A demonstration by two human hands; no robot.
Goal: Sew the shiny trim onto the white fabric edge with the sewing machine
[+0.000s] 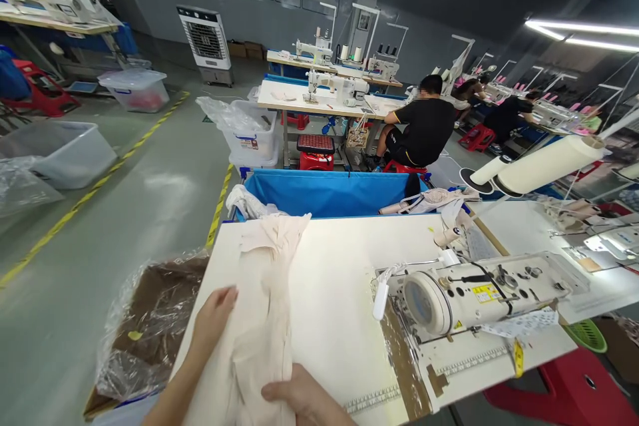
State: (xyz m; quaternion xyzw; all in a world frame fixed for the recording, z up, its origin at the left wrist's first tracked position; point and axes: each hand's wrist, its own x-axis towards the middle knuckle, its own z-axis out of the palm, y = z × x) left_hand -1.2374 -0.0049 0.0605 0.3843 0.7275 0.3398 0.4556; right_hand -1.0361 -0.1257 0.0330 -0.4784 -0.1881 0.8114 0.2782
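On worktable (339, 293): cloth (277, 293) lay, seemingly being straightened
Right hand (299, 389): fingers pinched it
Left hand (214, 316): half-curled, hold unclear
Cloth: probably needed smoothing next

Cloth (267, 319) runs off bottom edge. Right hand (302, 391): fingers hidden behind cloth, wrist cut off. Left hand (215, 314): can't tell if gripping. Label (486, 293) print too small. Red stool (574, 386), lower right, cropped. Plastic bin (82, 156) cut by left edge.

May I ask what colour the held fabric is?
The fabric is pale beige, shown in the head view.
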